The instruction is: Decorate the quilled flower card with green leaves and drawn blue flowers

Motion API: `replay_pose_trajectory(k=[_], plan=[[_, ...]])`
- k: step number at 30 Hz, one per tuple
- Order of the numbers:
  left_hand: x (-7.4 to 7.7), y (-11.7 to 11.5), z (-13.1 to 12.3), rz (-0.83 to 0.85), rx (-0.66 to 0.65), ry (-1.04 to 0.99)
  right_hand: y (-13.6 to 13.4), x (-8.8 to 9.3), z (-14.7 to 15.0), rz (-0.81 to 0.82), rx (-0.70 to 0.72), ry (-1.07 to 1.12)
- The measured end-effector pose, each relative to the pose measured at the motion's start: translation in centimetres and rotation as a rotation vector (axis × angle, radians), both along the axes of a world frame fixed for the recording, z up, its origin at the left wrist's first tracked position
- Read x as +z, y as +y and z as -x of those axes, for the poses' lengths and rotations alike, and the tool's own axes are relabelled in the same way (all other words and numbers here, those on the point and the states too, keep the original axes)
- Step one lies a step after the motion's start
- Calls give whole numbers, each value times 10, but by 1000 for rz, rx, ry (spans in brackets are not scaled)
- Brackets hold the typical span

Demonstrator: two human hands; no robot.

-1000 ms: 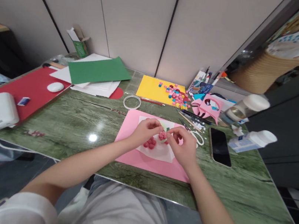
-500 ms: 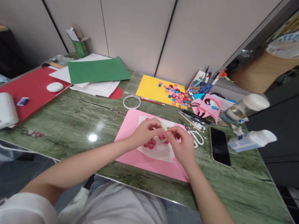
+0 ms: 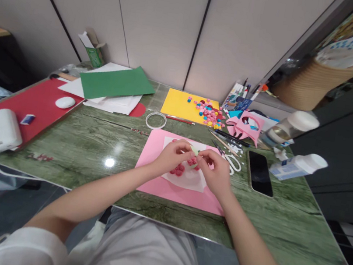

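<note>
Head view: left hand (image 3: 171,158) and right hand (image 3: 217,172) are brought together fingertip to fingertip, fingers curled in, with a small pale green piece (image 3: 195,151) pinched between them. Red paper rolls (image 3: 178,170) are seen just under the left hand on a white sheet (image 3: 189,181), laid on a pink sheet (image 3: 153,166). A phone (image 3: 259,173) lies right of the right hand.

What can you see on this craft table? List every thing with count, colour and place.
table: one, green marbled, underneath everything
pink sheet: one, pink, centre
white paper: one, white, on the pink sheet
paper coils: several, red, on the white paper
yellow sheet: one, yellow, far centre
green sheet: one, green, far left
mouse: one, white, left
phone: one, black, right
scissors: one, white-handled, beside phone
left hand, right hand: two, bare, fingers pinching a pale green piece, centre
</note>
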State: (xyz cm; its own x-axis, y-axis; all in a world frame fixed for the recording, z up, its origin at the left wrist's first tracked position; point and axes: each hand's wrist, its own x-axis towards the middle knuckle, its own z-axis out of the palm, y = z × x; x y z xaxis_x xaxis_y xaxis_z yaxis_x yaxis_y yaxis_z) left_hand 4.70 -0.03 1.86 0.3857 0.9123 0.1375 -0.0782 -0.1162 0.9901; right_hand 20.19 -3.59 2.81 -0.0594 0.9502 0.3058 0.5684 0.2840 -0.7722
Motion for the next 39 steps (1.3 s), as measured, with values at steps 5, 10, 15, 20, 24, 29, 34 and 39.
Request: replay_pose_trajectory(k=[5, 10, 15, 20, 24, 29, 34, 39], plan=[[-2, 0, 0, -1, 5, -1, 1, 1, 0, 26, 9, 17], [-2, 0, -1, 95, 43, -6, 3, 0, -2, 65, 8, 33], [-2, 2, 0, 146, 99, 9, 4, 1, -3, 63, 11, 29], [-8, 5, 0, 220, 77, -105, 14, 1, -23, -12, -49, -4], [-13, 7, 1, 308, 40, -169, 35, -6, -71, -60, -315, -166], [-14, 8, 1, 363, -8, -196, 61, -30, -133, 2, -505, -572], [-12, 6, 1, 462, -37, -229, 71, -55, -157, -39, -480, -772], [-8, 6, 2, 532, -75, -256, 71, -57, -157, -80, -514, -767]])
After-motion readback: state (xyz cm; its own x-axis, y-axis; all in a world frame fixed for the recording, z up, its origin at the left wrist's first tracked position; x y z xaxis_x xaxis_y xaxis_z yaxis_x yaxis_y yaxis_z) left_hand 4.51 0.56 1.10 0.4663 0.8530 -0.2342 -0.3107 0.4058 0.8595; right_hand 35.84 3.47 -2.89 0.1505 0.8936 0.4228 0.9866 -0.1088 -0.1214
